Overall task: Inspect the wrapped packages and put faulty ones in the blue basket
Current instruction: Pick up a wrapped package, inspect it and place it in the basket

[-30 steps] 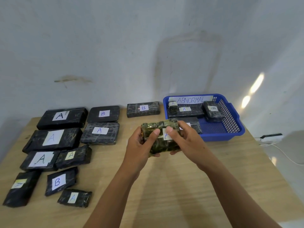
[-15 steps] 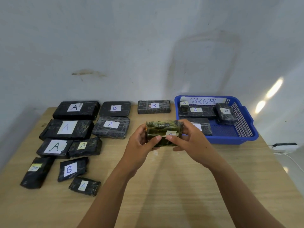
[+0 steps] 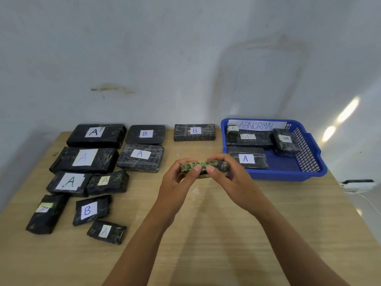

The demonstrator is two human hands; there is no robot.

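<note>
Centrally, just above a pale wooden surface, two bare hands hold a small wrapped package edge-on to the camera. The left hand has its grip closed on the package's left end and the right hand on its right end, thumbs on the near edge and fingers curled behind. Its wrap looks mottled green, unlike the black wrapped packages lying in rows from 9 to 10 o'clock of the hands, each with a paper label marked A or B. At 2 o'clock sits the blue basket, signed ABNORMAL, with four black packages inside. The step in hand appears to be inspection. To do it well, keep the pinch light and out at the ends, so the thumbs cover as little wrap as possible, and roll the package slowly to show each face, its seams and its label, which is out of sight at this angle. If it proves faulty, lift it over the near rim toward 2 o'clock and lay it on the bare basket floor at the right.
</note>
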